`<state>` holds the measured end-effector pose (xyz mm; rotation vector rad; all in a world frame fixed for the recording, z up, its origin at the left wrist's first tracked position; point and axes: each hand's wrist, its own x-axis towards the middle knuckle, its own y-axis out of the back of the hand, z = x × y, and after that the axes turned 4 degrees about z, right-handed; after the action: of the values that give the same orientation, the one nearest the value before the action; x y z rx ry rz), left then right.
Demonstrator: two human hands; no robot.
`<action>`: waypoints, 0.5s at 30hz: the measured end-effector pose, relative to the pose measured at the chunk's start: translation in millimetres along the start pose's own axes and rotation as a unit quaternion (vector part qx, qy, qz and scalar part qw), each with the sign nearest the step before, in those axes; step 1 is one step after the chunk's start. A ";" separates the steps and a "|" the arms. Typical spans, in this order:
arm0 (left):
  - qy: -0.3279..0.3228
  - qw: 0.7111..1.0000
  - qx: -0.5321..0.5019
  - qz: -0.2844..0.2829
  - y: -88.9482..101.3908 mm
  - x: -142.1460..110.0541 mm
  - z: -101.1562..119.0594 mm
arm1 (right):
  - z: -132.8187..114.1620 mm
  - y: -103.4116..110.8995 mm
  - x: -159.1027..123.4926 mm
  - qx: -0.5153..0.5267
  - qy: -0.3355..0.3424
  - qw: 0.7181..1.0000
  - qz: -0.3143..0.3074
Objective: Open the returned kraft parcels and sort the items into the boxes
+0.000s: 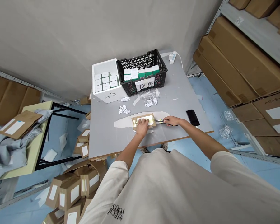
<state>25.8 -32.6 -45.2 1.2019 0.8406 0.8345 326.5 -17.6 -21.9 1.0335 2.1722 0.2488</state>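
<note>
A small cardboard box (134,123) with shiny tape and a white label lies near the table's front edge. My left hand (142,126) holds it from the near side, fingers bent over its top. In my closed right hand (172,120) is a black and yellow utility knife (160,121). Its tip reaches the taped right end of the box; how deep the blade sits cannot be made out. Under the box spreads a pale, worn patch (121,123) on the grey tabletop (102,137). Crumpled paper scraps (124,109) lie beyond the box.
At the back stand a white foam box (112,96) and a black crate (164,74), both holding small cartons. A phone (192,117) lies right of my hand, a power strip (172,58) at the far corner. Parcels (70,189) pile on the left floor; large cartons (233,62) fill the right shelf.
</note>
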 end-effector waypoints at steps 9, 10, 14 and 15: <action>0.002 1.000 -0.018 0.010 1.8 -8.4 1.9 | -5.9 -3.1 6.9 -0.001 -0.005 1.000 -0.012; 0.002 1.000 -0.018 0.013 1.3 -9.6 2.3 | -3.3 -2.6 4.6 0.008 -0.009 1.000 -0.021; 0.004 1.000 -0.010 0.014 0.6 -9.6 2.8 | 1.5 -6.5 2.6 0.010 -0.011 1.000 -0.017; 0.003 1.000 -0.006 0.012 1.1 -8.4 2.4 | 1.1 -9.3 3.9 0.000 -0.006 1.000 -0.009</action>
<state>24.0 -40.9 -42.8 1.2026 0.8266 0.8618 319.9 -20.9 -28.8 1.0121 2.1700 0.2320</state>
